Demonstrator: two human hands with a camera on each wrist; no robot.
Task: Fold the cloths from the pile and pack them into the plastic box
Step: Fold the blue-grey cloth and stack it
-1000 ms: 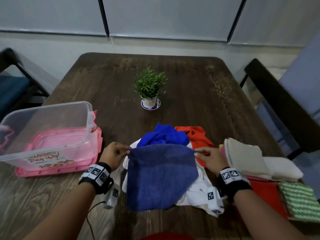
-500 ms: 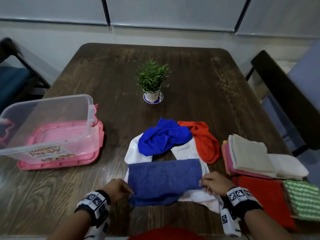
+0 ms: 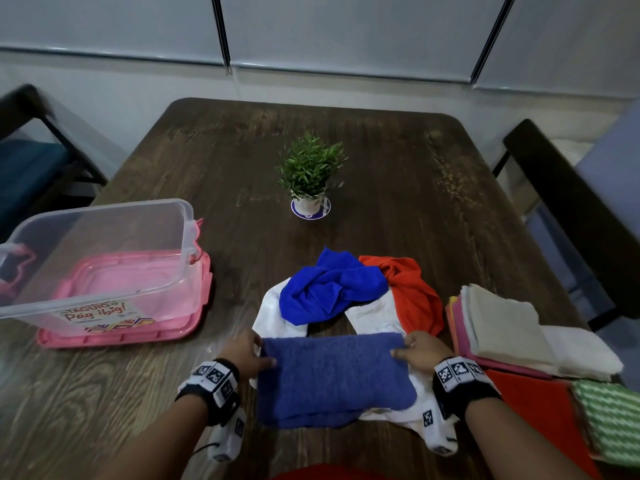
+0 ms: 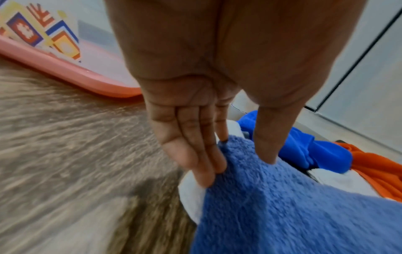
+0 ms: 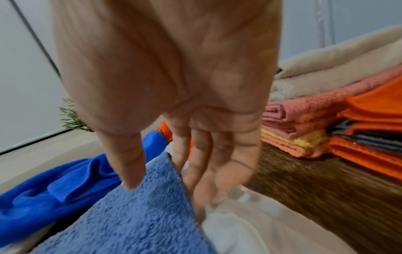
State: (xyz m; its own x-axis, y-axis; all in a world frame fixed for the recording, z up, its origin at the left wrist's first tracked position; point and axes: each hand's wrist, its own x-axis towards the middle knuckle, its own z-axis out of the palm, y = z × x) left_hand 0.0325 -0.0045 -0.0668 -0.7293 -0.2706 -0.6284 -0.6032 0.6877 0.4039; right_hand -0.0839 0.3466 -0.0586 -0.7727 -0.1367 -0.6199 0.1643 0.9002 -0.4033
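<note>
A dusty-blue terry cloth (image 3: 332,375) lies folded in half near the table's front edge, over part of a white cloth (image 3: 273,315). My left hand (image 3: 247,355) pinches its left corner, thumb on top and fingers beneath (image 4: 239,165). My right hand (image 3: 415,351) pinches the right corner the same way (image 5: 167,189). Behind it the pile holds a crumpled bright blue cloth (image 3: 329,292) and an orange cloth (image 3: 412,296). The clear plastic box (image 3: 104,233) stands at the left on its pink lid (image 3: 138,332), with no cloth inside.
A small potted plant (image 3: 310,178) stands mid-table behind the pile. Folded cloths are stacked at the right edge: beige and pink ones (image 3: 502,330), a red one (image 3: 533,403), a green patterned one (image 3: 609,417). Chairs stand on both sides of the table.
Both hands drew the dusty-blue cloth's far edge back toward me, folding it in half. It now lies lower and flatter, uncovering the bright blue and orange cloths behind.
</note>
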